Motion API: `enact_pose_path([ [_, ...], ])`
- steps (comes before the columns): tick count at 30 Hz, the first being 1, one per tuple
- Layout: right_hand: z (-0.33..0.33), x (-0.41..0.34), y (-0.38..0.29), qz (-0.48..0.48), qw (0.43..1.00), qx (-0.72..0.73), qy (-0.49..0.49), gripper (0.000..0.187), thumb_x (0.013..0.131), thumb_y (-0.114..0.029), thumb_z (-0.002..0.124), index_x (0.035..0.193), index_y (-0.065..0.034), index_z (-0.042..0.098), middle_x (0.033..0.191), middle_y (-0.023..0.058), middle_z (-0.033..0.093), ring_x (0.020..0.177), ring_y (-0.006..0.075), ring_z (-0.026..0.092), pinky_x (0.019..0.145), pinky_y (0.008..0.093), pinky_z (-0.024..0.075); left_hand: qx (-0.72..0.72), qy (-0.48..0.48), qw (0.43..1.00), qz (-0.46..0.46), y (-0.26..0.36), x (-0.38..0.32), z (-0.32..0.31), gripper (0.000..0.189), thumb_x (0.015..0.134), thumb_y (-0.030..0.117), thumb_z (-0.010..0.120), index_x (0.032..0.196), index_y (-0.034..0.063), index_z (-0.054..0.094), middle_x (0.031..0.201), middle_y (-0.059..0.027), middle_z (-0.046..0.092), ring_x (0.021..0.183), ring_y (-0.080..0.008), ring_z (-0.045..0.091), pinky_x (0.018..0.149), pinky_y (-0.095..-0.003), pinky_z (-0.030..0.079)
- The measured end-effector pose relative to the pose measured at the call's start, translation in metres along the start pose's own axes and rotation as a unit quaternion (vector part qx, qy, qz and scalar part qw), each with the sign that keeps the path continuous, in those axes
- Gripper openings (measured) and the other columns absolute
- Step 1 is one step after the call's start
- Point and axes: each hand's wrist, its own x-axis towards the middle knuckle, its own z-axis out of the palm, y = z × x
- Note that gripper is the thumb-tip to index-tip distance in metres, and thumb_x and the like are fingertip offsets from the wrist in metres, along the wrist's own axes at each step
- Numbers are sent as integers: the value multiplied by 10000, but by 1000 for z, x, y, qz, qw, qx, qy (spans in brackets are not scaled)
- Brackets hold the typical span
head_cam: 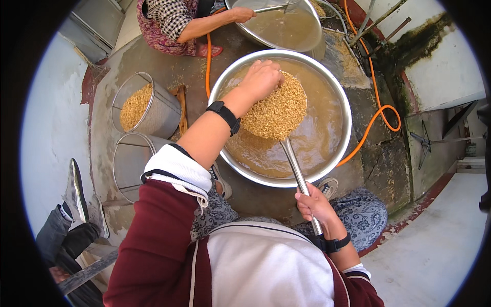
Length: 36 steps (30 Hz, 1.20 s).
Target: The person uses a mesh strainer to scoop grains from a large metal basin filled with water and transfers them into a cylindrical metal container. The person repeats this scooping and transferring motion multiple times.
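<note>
My right hand [316, 203] grips the metal handle [297, 165] of a round long-handled strainer or ladle. Its bowl is heaped with wet golden grain [276, 109], which hides the bowl itself. At the far left side of the heap, my left hand [262, 78] rests on the grain with curled fingers; the fingertips are hidden, so whether they hold any is unclear. Beneath the strainer stands a wide stainless steel basin [347, 126] of cloudy brownish water [326, 115].
A second basin [320, 42] of cloudy water stands beyond, where another person's hand [242, 14] holds a handled tool. To the left are a metal bucket [163, 111] with grain and another bucket [132, 165]. An orange hose [374, 80] curls at right. Someone's shoes [76, 192] show at far left.
</note>
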Motion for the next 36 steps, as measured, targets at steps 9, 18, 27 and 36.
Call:
enact_pose_path([
  [9, 0, -3, -2, -2, 1000, 0, -2, 134, 985, -80, 547, 952, -117, 423, 592, -68, 323, 432, 40, 314, 355, 211, 290, 8, -2, 1000, 28, 1, 5, -1, 122, 755, 110, 754, 872, 144, 753, 952, -31, 652, 1039, -246, 591, 903, -400, 455],
  [18, -7, 0, 4, 0, 1000, 24, -4, 151, 993, -119, 568, 952, -137, 424, 589, -72, 331, 425, 41, 308, 358, 222, 284, -148, 56, 982, -101, -32, -9, -39, 123, 799, 109, 720, 889, 63, 649, 842, -99, 690, 840, -294, 668, 745, -412, 522],
  [27, -13, 5, 11, -32, 998, 42, 24, 119, 992, -129, 571, 955, -127, 458, 607, -66, 349, 447, 39, 338, 360, 207, 306, 56, -133, 951, -274, -163, -150, -71, 219, 755, 20, 678, 954, 77, 752, 922, -128, 738, 897, -277, 707, 801, -366, 549],
  [36, -20, 10, 13, -65, 994, 61, 55, 80, 1002, -119, 548, 967, -113, 476, 626, -65, 347, 440, 28, 315, 349, 197, 287, -129, 37, 925, -354, -90, -129, -152, 156, 787, 82, 611, 861, 67, 747, 795, -129, 715, 770, -271, 694, 755, -381, 537],
])
